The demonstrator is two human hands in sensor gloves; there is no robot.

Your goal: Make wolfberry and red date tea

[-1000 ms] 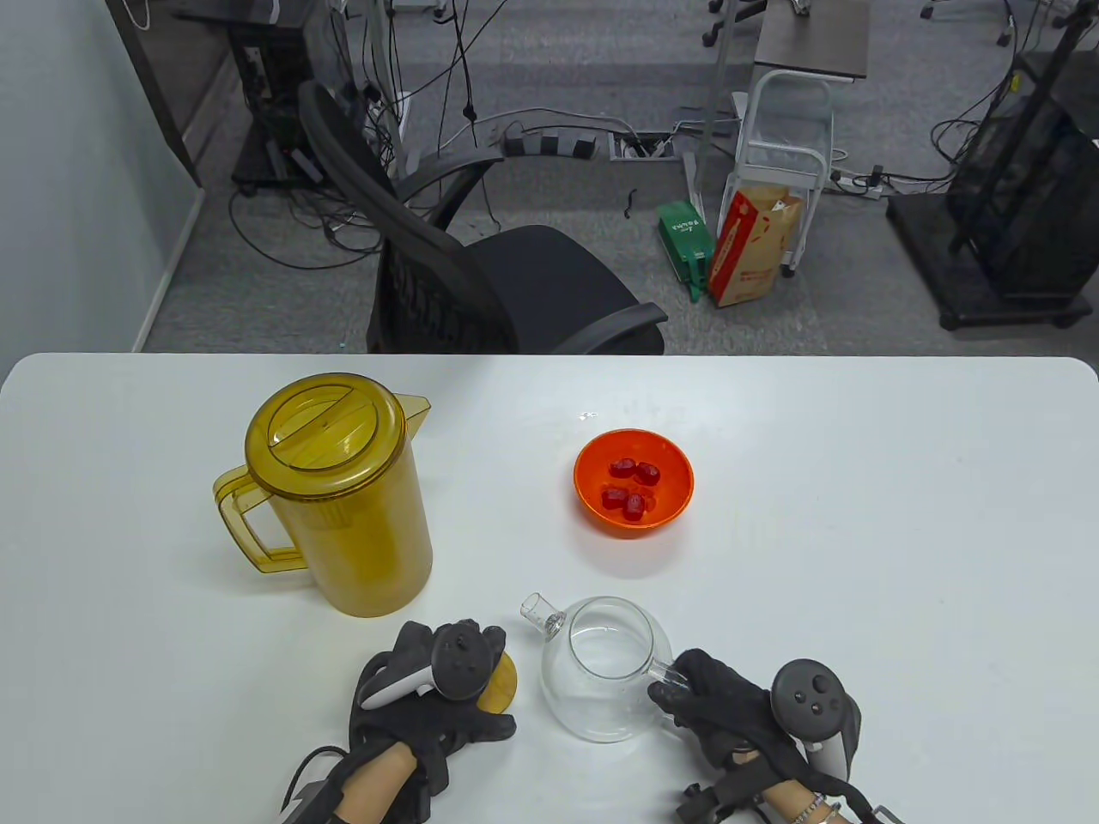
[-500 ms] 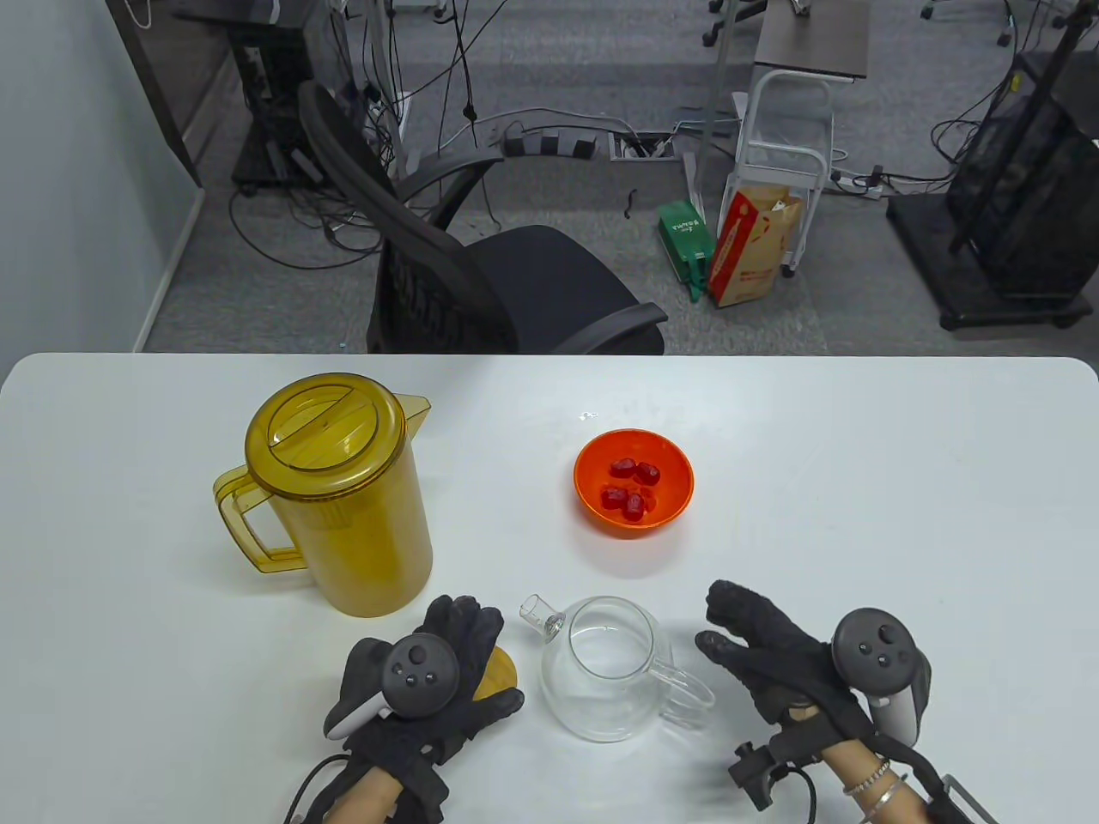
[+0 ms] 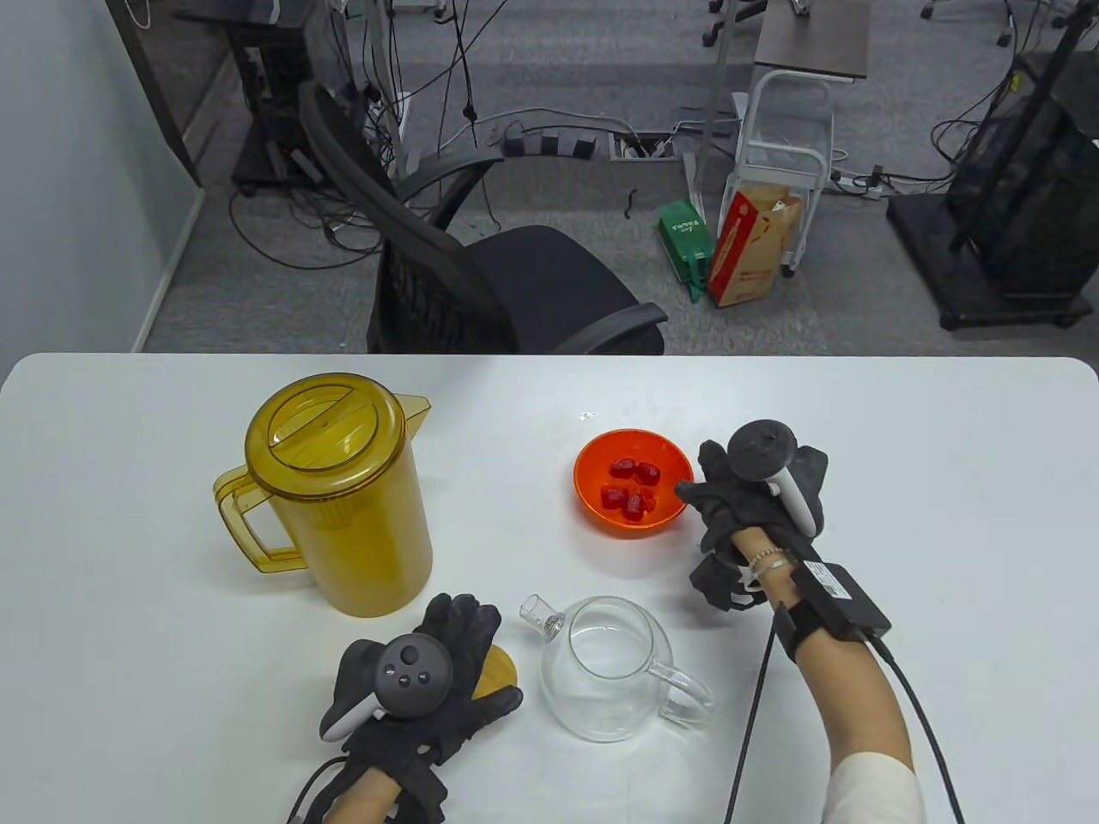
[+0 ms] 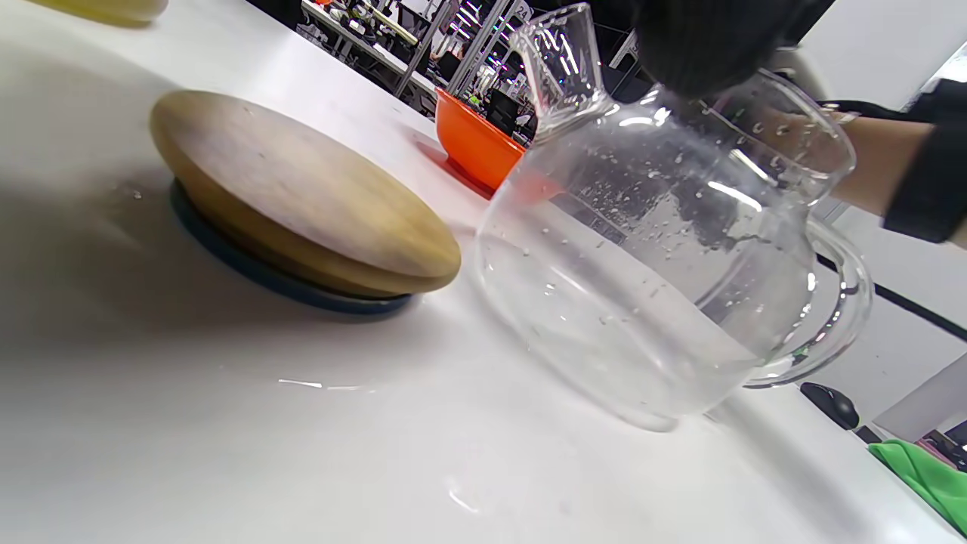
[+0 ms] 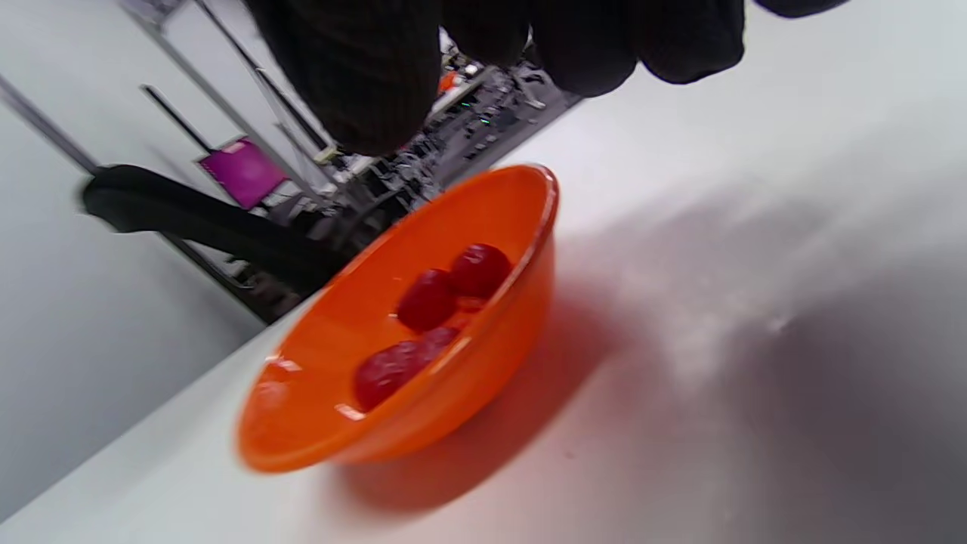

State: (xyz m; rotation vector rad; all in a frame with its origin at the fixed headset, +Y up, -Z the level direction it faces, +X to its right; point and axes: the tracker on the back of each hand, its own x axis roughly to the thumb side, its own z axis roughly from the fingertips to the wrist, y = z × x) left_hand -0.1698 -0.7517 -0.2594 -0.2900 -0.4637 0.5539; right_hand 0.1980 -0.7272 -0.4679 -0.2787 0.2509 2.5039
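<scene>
A clear glass teapot (image 3: 601, 712) stands lidless near the table's front edge, spout to the upper left, handle to the right. Its wooden lid (image 3: 502, 674) lies on the table to its left, partly under my left hand (image 3: 481, 652), which hovers open over it and holds nothing. In the left wrist view the lid (image 4: 302, 204) lies free beside the teapot (image 4: 642, 287). An orange bowl (image 3: 665, 455) holds several red dates (image 3: 631, 485). My right hand (image 3: 695, 489) is at the bowl's right rim, empty. In the right wrist view its fingers (image 5: 355, 68) hang above the bowl (image 5: 438, 408) and the dates (image 5: 453, 287).
A tall amber plastic pitcher (image 3: 343, 515) with its lid on stands at the left, handle to the left. The white table (image 3: 901, 515) carries nothing else. A black office chair (image 3: 481, 283) stands behind the far edge.
My right hand let go of the teapot handle and moved up the table to the bowl's right rim. My left hand opened over the lid. The teapot stayed put.
</scene>
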